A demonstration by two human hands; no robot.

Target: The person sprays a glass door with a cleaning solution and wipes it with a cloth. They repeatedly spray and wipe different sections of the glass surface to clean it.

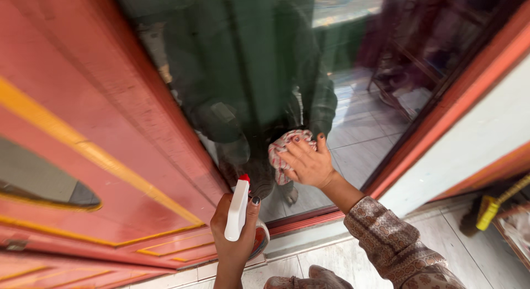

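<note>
Two hands work low on a glass pane set in a red door frame with yellow trim lines. Pale floor tiles run below, and a white wall panel stands at the right.

At the left, the left hand is closed around a white spray bottle with a red nozzle tip, held upright just in front of the frame's bottom rail. To its right, the right hand lies flat with fingers spread, pressing a red-and-white patterned cloth against the glass; a patterned sleeve covers the forearm. Farther right, a yellow brush head sits near the floor by the wall.

Reflections fill the pane, so what is behind it is hard to make out; most of the cloth is hidden under the palm, and the bottle's base is hidden by fingers.
</note>
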